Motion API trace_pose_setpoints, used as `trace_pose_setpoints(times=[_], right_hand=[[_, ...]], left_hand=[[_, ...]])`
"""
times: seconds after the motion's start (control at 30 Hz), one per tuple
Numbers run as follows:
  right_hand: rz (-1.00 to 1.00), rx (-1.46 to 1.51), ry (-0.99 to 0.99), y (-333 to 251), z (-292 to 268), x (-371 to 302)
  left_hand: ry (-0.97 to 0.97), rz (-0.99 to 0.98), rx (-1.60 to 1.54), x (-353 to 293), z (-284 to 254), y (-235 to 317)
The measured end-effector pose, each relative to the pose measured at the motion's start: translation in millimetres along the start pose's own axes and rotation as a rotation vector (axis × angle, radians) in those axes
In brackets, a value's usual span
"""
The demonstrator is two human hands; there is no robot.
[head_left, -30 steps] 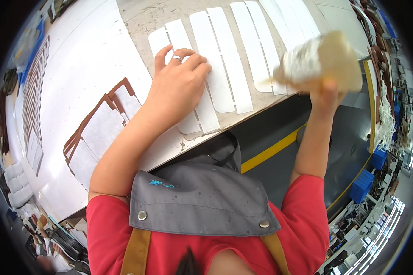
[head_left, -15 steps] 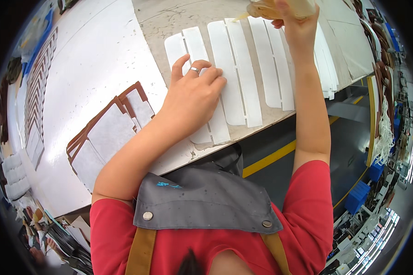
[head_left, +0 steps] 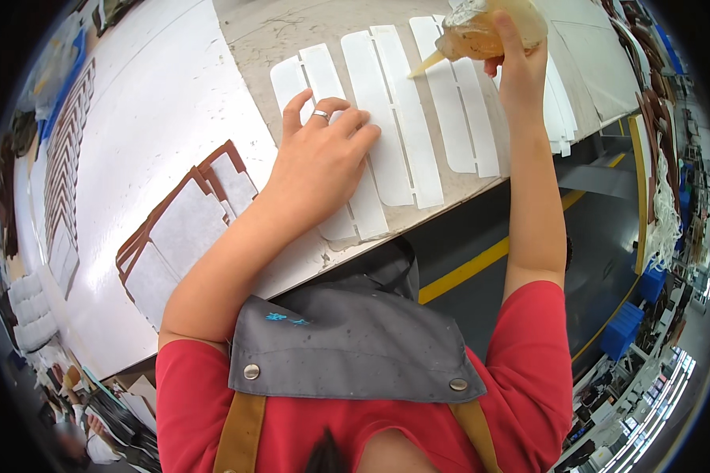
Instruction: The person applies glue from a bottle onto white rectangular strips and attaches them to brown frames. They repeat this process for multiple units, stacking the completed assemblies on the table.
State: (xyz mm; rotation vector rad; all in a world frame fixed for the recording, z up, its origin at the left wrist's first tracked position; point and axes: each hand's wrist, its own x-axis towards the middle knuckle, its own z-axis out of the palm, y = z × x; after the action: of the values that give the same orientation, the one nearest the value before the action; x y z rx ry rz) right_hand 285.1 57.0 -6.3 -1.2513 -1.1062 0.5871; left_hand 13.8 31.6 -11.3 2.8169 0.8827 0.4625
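Note:
Several white strips with rounded corners and a slotted line down their length lie side by side on the worn board. My left hand (head_left: 321, 162), ring on one finger, rests with fingers bent and spread over the leftmost strip (head_left: 290, 81), close to the middle strip (head_left: 418, 126). Up at the right, my right hand (head_left: 522, 75) is wrapped round a squeeze bottle (head_left: 473, 33) of amber liquid, tilted to the left. Its pale pointed nozzle (head_left: 426, 65) reaches the right border of the middle strip, beside the right strip (head_left: 455, 110).
Brown-edged white pieces (head_left: 185, 225) lie overlapped on the white table, left of my forearm. A long row of brown-edged pieces (head_left: 65, 150) lines the far left. More white strips (head_left: 558, 98) sit beyond my right wrist. White cords (head_left: 663, 217) hang near a blue crate (head_left: 623, 329).
My right hand has brought the bottle toward me, its nozzle passing from the middle strip's far end down its right border. My left hand stays on the leftmost strip; the view has shifted slightly.

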Motion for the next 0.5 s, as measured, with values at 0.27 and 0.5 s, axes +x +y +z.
trace_pose_setpoints(times=[0.27,0.5], right_hand=[[0.125,0.067,0.028,-8,-26,-51],[0.185,0.171,-0.022,-22,-38,-94]], left_hand=[[0.016,0.026,0.034,2,-1,1],[0.01,0.018,0.03,5,-3,5]])
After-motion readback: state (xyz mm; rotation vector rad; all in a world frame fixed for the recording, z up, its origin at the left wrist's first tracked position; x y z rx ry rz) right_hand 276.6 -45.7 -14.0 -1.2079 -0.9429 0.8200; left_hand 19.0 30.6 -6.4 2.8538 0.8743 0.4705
